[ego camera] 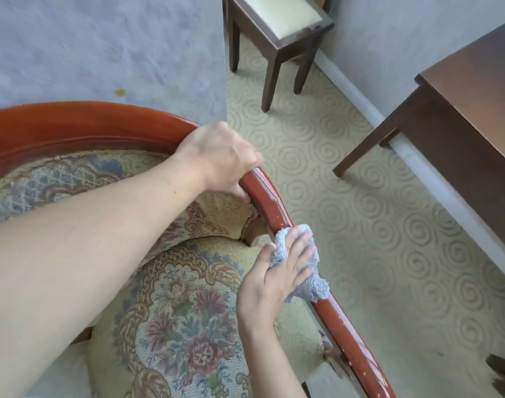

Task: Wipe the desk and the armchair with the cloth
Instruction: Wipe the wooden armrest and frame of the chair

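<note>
The armchair (pixel 171 297) fills the lower left of the view. It has a shiny red-brown wooden rail (pixel 262 202) that curves around the back and runs down the right side as an arm. The seat and back are covered in cloth with flowers and swirls.

The left hand (pixel 219 159) is closed around the rail near the top of the curve. The fingers wrap over the outer side of the wood and the thumb tucks under on the inner side. The bare forearm reaches across the seat from the lower left.

The right hand (pixel 280 274) lies lower down on the same rail. It is nearly flat, with the fingers spread out, and it presses the cloth (pixel 303 271) onto the wood. The cloth is fluffy and grey-blue. It is bunched up under the palm and fingers, and parts of it stick out past the fingertips and to the right side of the rail. The thumb rests on the inner side, near the seat.

The bench (pixel 475 90) is dark brown wood and stands at the right edge, against the wall, well apart from the armchair. A dark stool (pixel 277 21) with a pale seat stands at the top. The carpet (pixel 346 225) between them has a swirl pattern.
</note>
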Action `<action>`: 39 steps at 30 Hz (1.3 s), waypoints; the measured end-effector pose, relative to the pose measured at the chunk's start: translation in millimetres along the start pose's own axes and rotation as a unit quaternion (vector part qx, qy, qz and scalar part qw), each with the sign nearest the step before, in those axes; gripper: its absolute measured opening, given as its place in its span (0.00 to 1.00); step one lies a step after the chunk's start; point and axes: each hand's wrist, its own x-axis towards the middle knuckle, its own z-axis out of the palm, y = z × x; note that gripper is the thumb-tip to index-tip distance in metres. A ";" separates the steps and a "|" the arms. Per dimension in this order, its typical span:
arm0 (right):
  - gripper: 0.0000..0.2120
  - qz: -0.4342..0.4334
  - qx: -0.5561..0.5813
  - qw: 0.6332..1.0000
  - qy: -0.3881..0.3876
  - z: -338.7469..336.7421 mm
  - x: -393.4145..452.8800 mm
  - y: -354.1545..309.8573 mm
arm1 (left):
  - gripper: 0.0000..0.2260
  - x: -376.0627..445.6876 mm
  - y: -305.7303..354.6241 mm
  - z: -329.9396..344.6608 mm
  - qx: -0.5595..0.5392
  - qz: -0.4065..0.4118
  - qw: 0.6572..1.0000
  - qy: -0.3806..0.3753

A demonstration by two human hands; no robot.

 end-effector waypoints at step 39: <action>0.39 -0.211 -0.200 0.945 -0.147 -20.2 38.5 0.5 | 0.23 -4.7 3.1 3.8 -0.151 -0.068 0.986 0.016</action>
